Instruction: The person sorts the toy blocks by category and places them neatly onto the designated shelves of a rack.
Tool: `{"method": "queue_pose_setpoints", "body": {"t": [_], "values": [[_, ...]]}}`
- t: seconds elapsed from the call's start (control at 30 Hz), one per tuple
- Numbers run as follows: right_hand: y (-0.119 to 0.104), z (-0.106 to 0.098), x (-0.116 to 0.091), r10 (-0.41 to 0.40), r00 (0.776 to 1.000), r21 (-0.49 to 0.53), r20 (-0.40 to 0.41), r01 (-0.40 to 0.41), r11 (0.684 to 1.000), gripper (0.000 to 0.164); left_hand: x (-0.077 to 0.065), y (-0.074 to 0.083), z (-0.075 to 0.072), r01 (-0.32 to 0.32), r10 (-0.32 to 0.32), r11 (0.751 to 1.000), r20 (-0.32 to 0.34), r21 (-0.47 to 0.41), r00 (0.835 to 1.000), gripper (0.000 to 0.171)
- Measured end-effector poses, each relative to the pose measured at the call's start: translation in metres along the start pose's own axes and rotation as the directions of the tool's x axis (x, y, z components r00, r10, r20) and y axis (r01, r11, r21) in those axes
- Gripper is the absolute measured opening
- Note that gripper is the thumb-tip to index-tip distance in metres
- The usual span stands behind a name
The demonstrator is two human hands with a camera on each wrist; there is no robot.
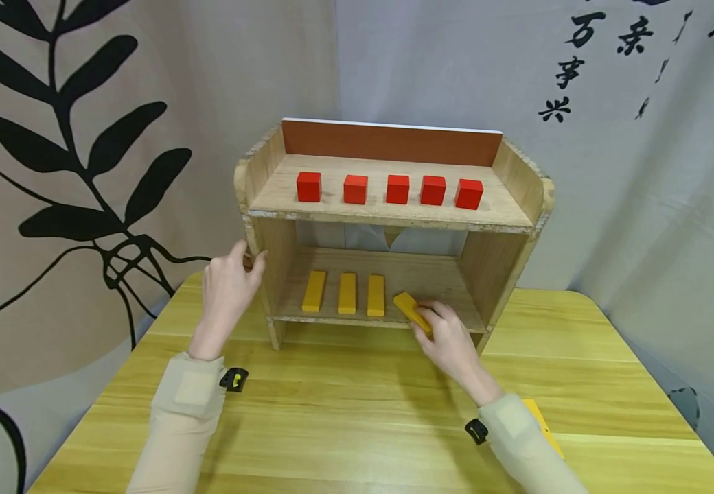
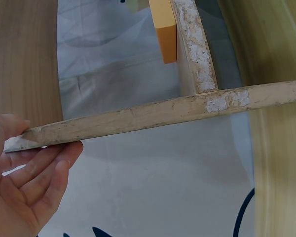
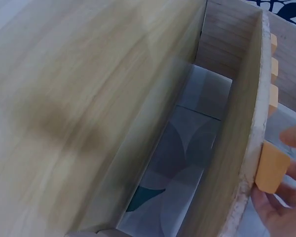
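Observation:
A small two-tier wooden shelf stands on the table. My left hand holds its left side panel, thumb on one face and fingers on the other, as the left wrist view shows at the panel edge. With thumb and fingers my right hand pinches a yellow block at the front edge of the lower board, tilted, its far end over the board. To its left, three yellow blocks lie in a row, spaced apart. In the right wrist view the pinched block overlaps the board's edge.
Several red cubes are lined up on the upper board. A yellow piece lies on the table, partly hidden by the right sleeve. Behind the shelf hang pale curtains with dark leaf and character prints.

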State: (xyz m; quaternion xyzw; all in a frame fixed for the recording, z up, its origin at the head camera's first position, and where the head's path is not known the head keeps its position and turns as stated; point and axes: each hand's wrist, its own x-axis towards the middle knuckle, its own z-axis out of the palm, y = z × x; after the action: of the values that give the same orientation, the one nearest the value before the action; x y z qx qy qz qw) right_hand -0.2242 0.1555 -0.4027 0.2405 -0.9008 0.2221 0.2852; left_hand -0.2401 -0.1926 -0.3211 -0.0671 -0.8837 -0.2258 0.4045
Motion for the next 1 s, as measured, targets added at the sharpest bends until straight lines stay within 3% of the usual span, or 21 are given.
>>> {"method": "queue_pose_setpoints", "body": {"t": [0.13, 0.5, 0.6, 0.7, 0.83, 1.0], "values": [[0.001, -0.001, -0.005, -0.058, 0.998, -0.021, -0.016, 0.057, 0.998, 0.031, 0.000, 0.000, 0.000, -0.003, 0.003, 1.000, -0.003, -0.004, 1.000, 0.028], [-0.002, 0.001, -0.009, -0.042, 0.998, 0.022, -0.044, 0.043, 0.999, 0.026, 0.000, 0.000, 0.000, -0.003, 0.003, 1.000, 0.003, 0.001, 1.000, 0.028], [0.000, 0.002, -0.010, -0.083, 0.994, -0.005, -0.065, 0.082, 0.997, 0.029, 0.000, 0.000, 0.000, -0.003, 0.003, 1.000, 0.003, 0.005, 1.000, 0.028], [0.004, 0.002, -0.013, -0.180, 0.978, -0.060, -0.103, 0.174, 0.983, 0.028, -0.001, 0.000, 0.000, -0.005, 0.005, 1.000, 0.003, 0.005, 1.000, 0.029], [0.009, 0.000, -0.020, -0.316, 0.938, -0.099, -0.143, 0.304, 0.947, 0.024, -0.001, 0.000, 0.000, -0.005, 0.005, 1.000, 0.000, 0.003, 1.000, 0.028], [0.016, -0.001, -0.027, -0.404, 0.905, -0.116, -0.131, 0.391, 0.913, 0.022, 0.000, 0.000, 0.000, -0.001, 0.001, 1.000, -0.006, 0.001, 1.000, 0.028]]}}
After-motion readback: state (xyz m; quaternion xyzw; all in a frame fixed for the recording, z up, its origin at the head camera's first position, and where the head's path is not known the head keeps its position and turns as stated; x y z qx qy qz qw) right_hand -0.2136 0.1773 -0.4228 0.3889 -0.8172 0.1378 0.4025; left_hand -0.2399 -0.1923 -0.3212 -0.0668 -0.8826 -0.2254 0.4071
